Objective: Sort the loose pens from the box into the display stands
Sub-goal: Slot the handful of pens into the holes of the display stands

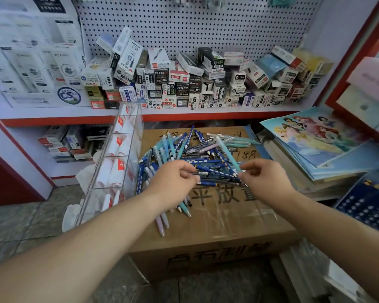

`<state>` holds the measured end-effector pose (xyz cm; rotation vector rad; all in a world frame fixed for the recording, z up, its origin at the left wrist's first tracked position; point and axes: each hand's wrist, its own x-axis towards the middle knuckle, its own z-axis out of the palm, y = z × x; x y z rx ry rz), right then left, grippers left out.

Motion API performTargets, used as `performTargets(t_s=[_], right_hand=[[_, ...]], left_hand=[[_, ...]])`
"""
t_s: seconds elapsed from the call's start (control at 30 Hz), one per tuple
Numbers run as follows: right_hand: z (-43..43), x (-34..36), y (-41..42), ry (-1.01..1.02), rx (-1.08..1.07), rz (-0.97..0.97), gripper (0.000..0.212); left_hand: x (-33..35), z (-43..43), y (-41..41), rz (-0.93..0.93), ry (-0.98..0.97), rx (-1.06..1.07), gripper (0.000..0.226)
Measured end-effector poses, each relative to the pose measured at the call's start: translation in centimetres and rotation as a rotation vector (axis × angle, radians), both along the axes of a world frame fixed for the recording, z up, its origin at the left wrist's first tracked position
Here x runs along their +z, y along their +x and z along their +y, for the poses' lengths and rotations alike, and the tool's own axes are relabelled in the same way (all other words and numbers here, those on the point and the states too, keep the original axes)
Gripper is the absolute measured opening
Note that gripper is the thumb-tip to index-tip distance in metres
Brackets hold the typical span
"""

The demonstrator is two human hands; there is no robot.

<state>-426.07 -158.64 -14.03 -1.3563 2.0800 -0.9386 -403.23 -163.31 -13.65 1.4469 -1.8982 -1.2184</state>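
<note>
Blue pens (206, 161), perhaps fifty; two hands (173, 182).

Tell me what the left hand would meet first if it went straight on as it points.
The loose pens piled on the cardboard box; the left hand pinches some. Beyond them, probably the right hand; depth unclear.

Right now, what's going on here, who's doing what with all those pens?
A person is working through a pile of loose pens heaped on top of a cardboard box. The right hand pinches the lower end of a teal pen that lies across the pile. The left hand has its fingers curled at the ends of some dark blue pens; whether it grips them is unclear. A clear display stand sits left of the box, holding white-and-red items.
</note>
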Motion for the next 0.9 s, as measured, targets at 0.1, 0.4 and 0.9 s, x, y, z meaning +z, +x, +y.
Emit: performTargets(t_s=[0.1, 0.4, 0.9], right_hand=[[1.8, 1.9, 3.2, -0.060, 0.136, -0.145, 0.010], [3.2, 1.8, 10.2, -0.124, 0.439, -0.270, 0.011], [1.7, -4.6, 11.5, 0.156, 0.258, 0.238, 0.019]], left_hand=[[0.6, 0.3, 0.4, 0.205, 0.086, 0.050, 0.038], [4.4, 4.1, 3.8, 0.660, 0.287, 0.247, 0.015], [5.3, 9.6, 10.5, 0.520, 0.160, 0.279, 0.013]])
